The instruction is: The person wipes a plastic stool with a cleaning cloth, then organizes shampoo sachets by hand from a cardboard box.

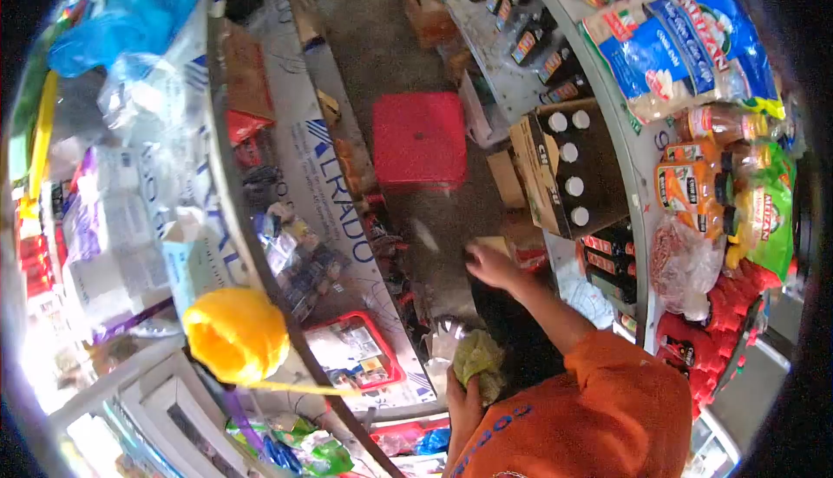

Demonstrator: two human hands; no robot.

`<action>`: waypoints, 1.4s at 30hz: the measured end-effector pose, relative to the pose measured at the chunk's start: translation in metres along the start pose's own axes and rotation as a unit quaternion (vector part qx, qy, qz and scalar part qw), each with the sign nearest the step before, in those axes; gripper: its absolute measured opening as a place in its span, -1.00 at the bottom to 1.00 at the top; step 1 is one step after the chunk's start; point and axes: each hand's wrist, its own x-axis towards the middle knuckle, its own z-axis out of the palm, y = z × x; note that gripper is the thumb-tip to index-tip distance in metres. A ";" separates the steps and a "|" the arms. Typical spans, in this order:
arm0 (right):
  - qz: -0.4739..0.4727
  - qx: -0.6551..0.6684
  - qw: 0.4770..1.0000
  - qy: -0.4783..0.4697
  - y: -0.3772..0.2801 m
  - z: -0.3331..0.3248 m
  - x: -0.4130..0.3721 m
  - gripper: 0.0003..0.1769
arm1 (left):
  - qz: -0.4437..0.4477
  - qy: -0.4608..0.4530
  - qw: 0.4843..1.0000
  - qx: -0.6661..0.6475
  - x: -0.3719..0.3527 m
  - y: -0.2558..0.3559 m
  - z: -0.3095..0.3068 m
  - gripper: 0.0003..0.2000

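My left hand (466,398), low in the middle of the view, is closed on a crumpled yellow-green cloth (479,363). Above and to the right, my right hand (493,267) reaches out over the dark gap between the shelves. Its fingers look curled but are blurred, and whether they hold anything is unclear. A small pale streak (425,235) shows to the left of that hand. Beside the right hand lies a red packet (531,258), and an open carton (542,166) of white-capped bottles is beyond it.
A red plastic stool (419,140) stands on the aisle floor (351,1). Shelves line both sides. A yellow container (234,335) and a red-rimmed tray (382,348) are at the left. Dark bottles (528,44) and blue MEIZAN bags (685,40) are at the right.
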 end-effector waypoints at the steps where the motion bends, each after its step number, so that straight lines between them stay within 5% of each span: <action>1: -0.037 -0.028 0.999 -0.024 0.028 0.028 -0.016 -0.39 | 0.008 0.014 1.000 -0.009 -0.001 0.000 -0.003 -0.56; 3: 0.005 -0.059 0.982 -0.178 0.039 0.044 -0.054 -0.44 | 0.063 0.048 0.997 0.015 0.000 -0.016 -0.008 -0.56; 6: 0.022 -0.129 0.955 -0.265 0.025 0.044 -0.091 -0.38 | 0.132 0.088 0.987 0.009 -0.008 -0.003 -0.016 -0.53; 11: -0.009 -0.094 0.977 -0.190 -0.022 0.021 -0.120 -0.31 | 0.148 0.076 0.981 -0.102 -0.018 -0.011 -0.038 -0.48; 15: 0.004 0.108 0.974 -0.198 -0.105 -0.010 -0.154 -0.41 | 0.178 0.037 0.969 -0.169 -0.038 -0.005 -0.065 -0.43; 17: 0.024 0.323 0.902 -0.284 -0.165 -0.027 -0.204 -0.36 | 0.176 0.031 0.960 -0.216 -0.070 0.027 -0.075 -0.38; 21: 0.020 0.329 0.906 -0.267 -0.179 0.003 -0.240 -0.31 | 0.176 -0.037 0.966 -0.187 -0.109 0.035 -0.090 -0.34; 23: -0.015 0.190 0.945 -0.266 -0.194 0.012 -0.257 -0.02 | 0.177 -0.072 0.966 -0.175 -0.118 0.029 -0.091 -0.33; 25: -0.014 0.219 0.953 -0.207 -0.186 0.028 -0.261 -0.02 | 0.265 -0.119 0.943 -0.163 -0.120 0.029 -0.097 -0.34; 27: -0.016 0.247 0.958 -0.148 -0.182 0.033 -0.266 -0.03 | 0.249 -0.148 0.934 -0.207 -0.131 0.029 -0.104 -0.33; 29: -0.125 0.118 0.983 0.063 -0.184 0.031 -0.272 -0.19 | 0.213 -0.163 0.941 -0.205 -0.133 0.020 -0.108 -0.28; 32: -0.179 0.108 0.960 0.185 -0.196 0.016 -0.283 -0.38 | 0.215 -0.189 0.934 -0.213 -0.135 0.008 -0.115 -0.20; 34: -0.208 0.121 0.956 0.170 -0.217 0.011 -0.306 -0.45 | 0.234 -0.178 0.930 -0.220 -0.139 0.013 -0.115 -0.16; 36: -0.324 0.088 0.932 0.138 -0.229 0.016 -0.326 -0.48 | 0.154 -0.110 0.897 -0.400 -0.141 0.020 -0.114 -0.31; 39: -0.417 0.017 0.903 0.102 -0.246 0.045 -0.345 -0.48 | 0.208 -0.140 0.841 -0.479 -0.141 0.024 -0.115 -0.37; 42: -0.376 -0.083 0.909 0.163 -0.239 0.045 -0.335 -0.45 | 0.202 -0.123 0.854 -0.463 -0.152 0.032 -0.117 -0.37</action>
